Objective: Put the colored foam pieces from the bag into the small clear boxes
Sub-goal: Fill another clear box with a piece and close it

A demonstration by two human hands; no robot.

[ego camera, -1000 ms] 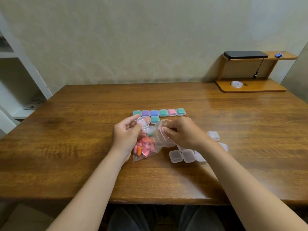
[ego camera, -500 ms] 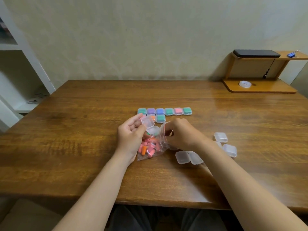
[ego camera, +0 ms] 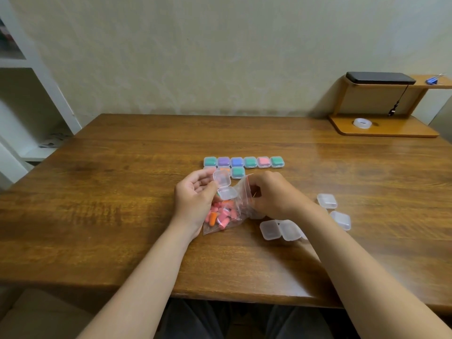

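A clear zip bag with pink and orange foam pieces lies on the wooden table in front of me. My left hand holds a small clear hinged box with its lid up, right over the bag. My right hand pinches the bag's red-striped mouth, fingers curled; what its fingertips hold is hidden. Behind the hands stands a row of closed boxes filled with green, purple, blue and pink foam, and a few more below it.
Several empty clear boxes lie to the right of my right forearm, others further right. A wooden desk shelf with a tape roll and a black device stands at the far right. White shelving is left of the table.
The hands have barely moved. The open box in my left hand stays over the bag while my right hand keeps working at the bag's mouth. The camera shifted slightly.
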